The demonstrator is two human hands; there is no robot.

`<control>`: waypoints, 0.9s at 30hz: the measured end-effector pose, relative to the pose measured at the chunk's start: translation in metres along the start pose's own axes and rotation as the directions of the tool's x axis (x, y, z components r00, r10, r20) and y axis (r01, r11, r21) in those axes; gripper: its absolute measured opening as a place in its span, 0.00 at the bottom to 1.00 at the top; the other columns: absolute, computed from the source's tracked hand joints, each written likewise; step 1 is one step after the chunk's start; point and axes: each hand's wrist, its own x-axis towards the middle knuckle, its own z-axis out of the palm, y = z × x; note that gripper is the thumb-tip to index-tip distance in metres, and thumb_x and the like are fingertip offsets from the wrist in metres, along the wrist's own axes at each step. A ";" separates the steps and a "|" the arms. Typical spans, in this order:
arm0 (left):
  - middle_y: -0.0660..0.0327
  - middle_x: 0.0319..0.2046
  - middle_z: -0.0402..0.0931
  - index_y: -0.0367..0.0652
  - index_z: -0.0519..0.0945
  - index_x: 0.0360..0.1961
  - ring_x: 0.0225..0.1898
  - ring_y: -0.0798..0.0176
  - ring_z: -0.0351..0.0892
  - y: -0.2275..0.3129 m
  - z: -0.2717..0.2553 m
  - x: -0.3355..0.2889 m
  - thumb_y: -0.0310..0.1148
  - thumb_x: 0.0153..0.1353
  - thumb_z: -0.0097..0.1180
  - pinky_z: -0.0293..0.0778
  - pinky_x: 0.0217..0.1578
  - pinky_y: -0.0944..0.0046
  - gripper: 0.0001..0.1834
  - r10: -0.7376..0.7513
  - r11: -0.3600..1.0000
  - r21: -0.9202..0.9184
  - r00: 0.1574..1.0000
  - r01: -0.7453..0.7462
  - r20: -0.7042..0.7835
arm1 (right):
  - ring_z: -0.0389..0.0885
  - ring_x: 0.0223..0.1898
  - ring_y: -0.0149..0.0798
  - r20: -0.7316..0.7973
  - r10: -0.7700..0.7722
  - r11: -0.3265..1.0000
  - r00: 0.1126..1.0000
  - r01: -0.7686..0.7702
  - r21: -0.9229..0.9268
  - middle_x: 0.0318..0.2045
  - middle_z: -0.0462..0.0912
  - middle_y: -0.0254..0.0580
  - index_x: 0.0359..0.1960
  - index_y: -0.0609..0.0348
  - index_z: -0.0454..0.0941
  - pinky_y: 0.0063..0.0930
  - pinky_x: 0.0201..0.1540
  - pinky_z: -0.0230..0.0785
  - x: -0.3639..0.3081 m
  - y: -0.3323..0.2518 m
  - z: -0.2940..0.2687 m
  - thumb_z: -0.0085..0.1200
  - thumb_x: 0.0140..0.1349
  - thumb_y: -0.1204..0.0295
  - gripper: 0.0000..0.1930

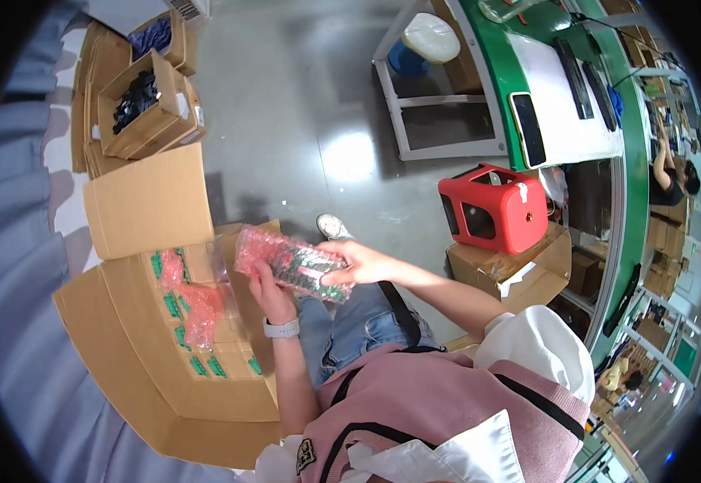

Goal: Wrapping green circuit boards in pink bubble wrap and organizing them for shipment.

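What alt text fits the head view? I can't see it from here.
A person's left hand and right hand hold a pink bubble-wrapped package, dark green inside. To the left, an open cardboard box holds pink bubble wrap and green parts; to the right are a red stool and a green workbench.

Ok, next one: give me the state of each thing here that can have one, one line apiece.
Bubble-wrapped package: held up, green parts showing through
Left hand: closed on the package
Right hand: closed on the package's right end
Large cardboard box: open, flap folded out
Pink bubble wrap: loose, inside that box
Smaller carton: open, dark items inside
Phone: lying flat, screen dark
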 end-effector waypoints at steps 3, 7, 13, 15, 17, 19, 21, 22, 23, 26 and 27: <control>0.62 0.36 0.75 0.37 0.74 0.44 0.33 0.69 0.75 0.017 -0.007 0.018 0.39 0.66 0.46 0.71 0.33 0.68 0.15 -0.021 0.991 0.133 0.999 0.017 0.030 | 0.77 0.28 0.27 -0.302 0.180 0.983 0.936 -0.158 0.097 0.34 0.80 0.36 0.52 0.64 0.70 0.22 0.28 0.73 -0.019 -0.047 -0.055 0.61 0.54 0.70 0.24; 0.64 0.28 0.75 0.40 0.75 0.40 0.28 0.70 0.74 0.017 -0.036 0.033 0.36 0.64 0.49 0.68 0.28 0.71 0.11 -0.099 0.941 0.311 0.987 0.135 -0.127 | 0.77 0.23 0.26 -0.862 -0.130 0.987 0.490 -0.015 -0.157 0.29 0.80 0.36 0.40 0.63 0.75 0.21 0.26 0.72 -0.045 -0.071 -0.210 0.60 0.53 0.73 0.14; 0.65 0.27 0.76 0.43 0.76 0.38 0.27 0.70 0.75 -0.032 -0.066 0.009 0.34 0.62 0.52 0.69 0.26 0.73 0.08 -0.259 0.873 0.364 0.941 0.324 -0.216 | 0.78 0.22 0.30 -0.999 0.002 0.985 0.053 0.173 0.011 0.25 0.81 0.35 0.33 0.59 0.77 0.25 0.24 0.70 -0.069 -0.101 -0.419 0.62 0.53 0.69 0.10; 0.65 0.27 0.76 0.43 0.76 0.38 0.27 0.70 0.75 -0.044 -0.069 0.002 0.33 0.61 0.52 0.69 0.25 0.73 0.07 -0.298 0.844 0.380 0.920 0.378 -0.253 | 0.77 0.19 0.34 -1.000 -0.006 0.998 0.004 0.060 -0.006 0.23 0.79 0.40 0.29 0.65 0.76 0.28 0.17 0.69 -0.049 -0.116 -0.430 0.62 0.51 0.75 0.08; 0.64 0.27 0.76 0.42 0.76 0.38 0.26 0.71 0.75 -0.056 -0.067 -0.003 0.32 0.62 0.51 0.68 0.24 0.74 0.07 -0.377 0.805 0.424 0.910 0.414 -0.172 | 0.77 0.18 0.33 -1.000 0.014 1.000 -0.020 -0.016 0.015 0.23 0.79 0.38 0.26 0.64 0.77 0.25 0.16 0.66 -0.048 -0.126 -0.446 0.62 0.50 0.72 0.08; 0.64 0.27 0.76 0.42 0.76 0.39 0.26 0.71 0.75 -0.060 -0.075 -0.004 0.32 0.62 0.51 0.68 0.24 0.74 0.08 -0.361 0.796 0.471 0.923 0.380 -0.136 | 0.83 0.29 0.40 -0.999 -0.038 0.942 0.035 -0.333 -0.047 0.31 0.83 0.46 0.28 0.65 0.80 0.31 0.25 0.72 -0.037 -0.143 -0.437 0.61 0.49 0.59 0.18; 0.64 0.27 0.76 0.41 0.76 0.39 0.26 0.71 0.76 -0.071 -0.076 0.000 0.32 0.62 0.51 0.68 0.23 0.74 0.08 -0.371 0.787 0.509 0.927 0.349 -0.061 | 0.82 0.36 0.43 -0.993 -0.108 0.750 0.043 -0.652 -0.109 0.35 0.82 0.49 0.32 0.64 0.81 0.33 0.33 0.72 -0.058 -0.148 -0.471 0.59 0.47 0.52 0.24; 0.64 0.27 0.77 0.41 0.76 0.39 0.26 0.72 0.75 -0.074 -0.079 0.002 0.33 0.62 0.50 0.68 0.23 0.74 0.08 -0.361 0.781 0.532 0.932 0.328 -0.046 | 0.81 0.42 0.47 -0.983 -0.168 0.464 0.072 -0.874 -0.143 0.39 0.82 0.52 0.36 0.63 0.81 0.36 0.41 0.72 -0.072 -0.147 -0.494 0.56 0.45 0.45 0.31; 0.64 0.27 0.77 0.41 0.76 0.39 0.26 0.72 0.75 -0.076 -0.086 0.003 0.33 0.62 0.50 0.68 0.23 0.74 0.08 -0.346 0.775 0.550 0.937 0.310 -0.041 | 0.77 0.48 0.50 -0.993 -0.094 0.437 0.073 -0.893 -0.107 0.42 0.81 0.53 0.41 0.60 0.81 0.36 0.51 0.66 -0.078 -0.141 -0.510 0.52 0.40 0.37 0.38; 0.64 0.27 0.77 0.41 0.77 0.39 0.26 0.73 0.75 -0.087 -0.121 0.002 0.34 0.62 0.50 0.67 0.22 0.75 0.09 -0.358 0.777 0.510 0.925 0.369 -0.125 | 0.80 0.43 0.45 -0.975 -0.112 0.451 0.192 -0.864 -0.222 0.38 0.82 0.52 0.35 0.56 0.83 0.36 0.46 0.68 -0.073 -0.127 -0.530 0.49 0.47 0.38 0.32; 0.64 0.27 0.77 0.41 0.77 0.38 0.26 0.72 0.75 -0.090 -0.141 -0.005 0.35 0.62 0.50 0.69 0.24 0.74 0.09 -0.360 0.754 0.505 0.907 0.420 -0.218 | 0.80 0.41 0.46 -0.968 -0.168 0.287 0.185 -0.930 -0.227 0.36 0.82 0.51 0.34 0.56 0.83 0.37 0.43 0.68 -0.050 -0.118 -0.510 0.47 0.49 0.38 0.32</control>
